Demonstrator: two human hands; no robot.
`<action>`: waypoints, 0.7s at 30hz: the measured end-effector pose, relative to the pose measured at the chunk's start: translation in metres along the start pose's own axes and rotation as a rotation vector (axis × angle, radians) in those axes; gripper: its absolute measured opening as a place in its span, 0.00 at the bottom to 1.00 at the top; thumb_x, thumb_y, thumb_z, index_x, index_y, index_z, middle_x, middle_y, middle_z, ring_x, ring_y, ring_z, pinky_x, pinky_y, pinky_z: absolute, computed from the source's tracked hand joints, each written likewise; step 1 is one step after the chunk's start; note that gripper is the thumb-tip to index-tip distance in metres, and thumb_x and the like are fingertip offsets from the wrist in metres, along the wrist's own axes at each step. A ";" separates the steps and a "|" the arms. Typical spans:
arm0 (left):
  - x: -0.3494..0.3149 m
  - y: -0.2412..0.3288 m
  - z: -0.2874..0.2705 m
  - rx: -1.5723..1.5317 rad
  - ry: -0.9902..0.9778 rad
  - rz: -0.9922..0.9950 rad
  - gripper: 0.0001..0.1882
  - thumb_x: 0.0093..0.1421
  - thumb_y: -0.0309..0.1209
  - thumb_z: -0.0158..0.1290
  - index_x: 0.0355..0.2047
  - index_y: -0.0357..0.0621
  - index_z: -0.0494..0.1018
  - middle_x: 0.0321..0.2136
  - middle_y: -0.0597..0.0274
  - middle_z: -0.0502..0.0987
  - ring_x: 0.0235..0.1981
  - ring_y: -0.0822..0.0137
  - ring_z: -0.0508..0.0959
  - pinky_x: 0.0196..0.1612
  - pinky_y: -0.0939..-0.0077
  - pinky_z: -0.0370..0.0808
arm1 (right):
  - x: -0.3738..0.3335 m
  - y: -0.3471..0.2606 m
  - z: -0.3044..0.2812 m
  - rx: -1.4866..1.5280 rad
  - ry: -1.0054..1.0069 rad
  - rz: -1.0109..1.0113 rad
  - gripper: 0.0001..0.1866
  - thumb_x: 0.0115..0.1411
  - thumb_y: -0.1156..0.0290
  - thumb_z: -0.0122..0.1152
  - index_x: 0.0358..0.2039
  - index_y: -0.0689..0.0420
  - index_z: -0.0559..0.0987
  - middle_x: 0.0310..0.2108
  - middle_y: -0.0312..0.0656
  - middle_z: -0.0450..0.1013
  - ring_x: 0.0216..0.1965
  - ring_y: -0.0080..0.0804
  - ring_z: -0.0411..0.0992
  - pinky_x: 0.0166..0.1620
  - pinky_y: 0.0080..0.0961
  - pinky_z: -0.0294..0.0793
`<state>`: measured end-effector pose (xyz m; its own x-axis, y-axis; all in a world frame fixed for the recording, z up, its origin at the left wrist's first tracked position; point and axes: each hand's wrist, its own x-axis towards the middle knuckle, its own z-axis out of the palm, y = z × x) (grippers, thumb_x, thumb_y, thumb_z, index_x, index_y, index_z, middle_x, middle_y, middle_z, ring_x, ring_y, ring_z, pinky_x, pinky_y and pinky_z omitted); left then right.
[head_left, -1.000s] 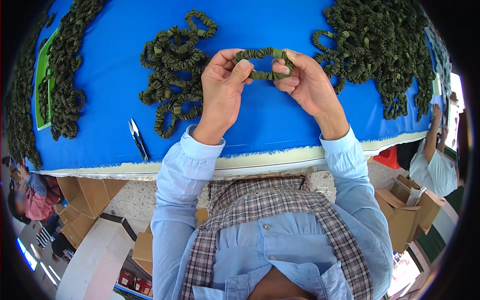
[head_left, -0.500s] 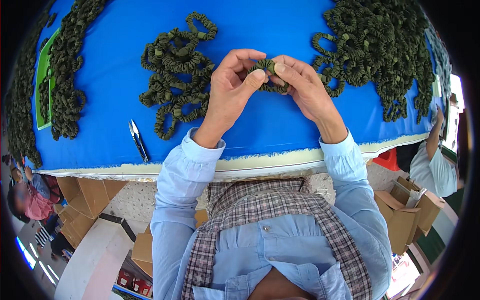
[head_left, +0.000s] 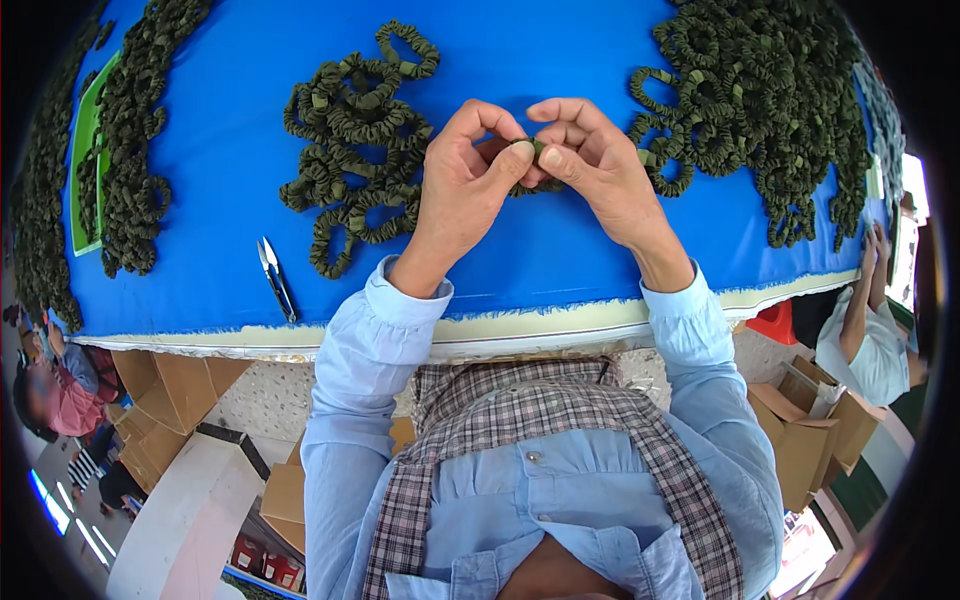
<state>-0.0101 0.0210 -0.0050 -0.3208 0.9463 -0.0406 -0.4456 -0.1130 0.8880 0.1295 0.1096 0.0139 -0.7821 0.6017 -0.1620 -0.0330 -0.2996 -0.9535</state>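
Between my two hands, above the blue table cover (head_left: pixel 540 255), is a dark green scrunchie (head_left: pixel 524 189), mostly covered by my fingers. My left hand (head_left: pixel 470 165) pinches it between thumb and index finger. From the other side my right hand (head_left: pixel 597 170) grips it with the thumb against the fingers, its index finger raised and bent over. A loose pile of green scrunchies (head_left: pixel 350 165) lies just left of my left hand. A larger heap of scrunchies (head_left: pixel 750 110) spreads out beyond my right hand.
Small thread snips (head_left: pixel 277 280) lie near the table's front edge at left. A green tray (head_left: pixel 85 165) stands among more scrunchies at far left. Cardboard boxes (head_left: pixel 805 430) sit below the table. Other people (head_left: pixel 870 340) are at both sides.
The scrunchie's ring has gone from open view to mostly hidden in my fingers. My right index finger has lifted. The person at right has shifted their arms.
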 end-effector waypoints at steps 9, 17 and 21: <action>0.001 0.010 -0.006 -0.196 0.088 -0.055 0.03 0.64 0.23 0.45 0.32 0.41 0.65 0.19 0.66 0.64 0.17 0.78 0.58 0.21 0.76 0.63 | 0.002 -0.004 -0.012 0.501 -0.005 0.066 0.21 0.64 0.69 0.58 0.53 0.64 0.66 0.23 0.34 0.65 0.22 0.18 0.57 0.28 0.20 0.62; -0.003 0.010 0.002 -0.099 0.076 -0.026 0.04 0.60 0.19 0.46 0.30 0.38 0.62 0.23 0.60 0.68 0.16 0.77 0.64 0.19 0.75 0.70 | -0.003 -0.010 0.005 -0.227 0.068 -0.178 0.12 0.57 0.74 0.65 0.41 0.63 0.79 0.25 0.35 0.74 0.24 0.16 0.69 0.28 0.15 0.70; -0.004 0.007 0.002 -0.100 0.043 0.018 0.04 0.62 0.19 0.43 0.31 0.41 0.62 0.27 0.59 0.71 0.16 0.79 0.60 0.21 0.75 0.66 | -0.005 -0.009 0.005 -0.313 0.110 -0.163 0.11 0.53 0.77 0.68 0.39 0.63 0.81 0.29 0.36 0.78 0.29 0.17 0.74 0.33 0.14 0.74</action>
<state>-0.0107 0.0174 0.0018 -0.3640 0.9302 -0.0467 -0.5198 -0.1612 0.8390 0.1309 0.1053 0.0246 -0.7100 0.7041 -0.0120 0.0539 0.0374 -0.9978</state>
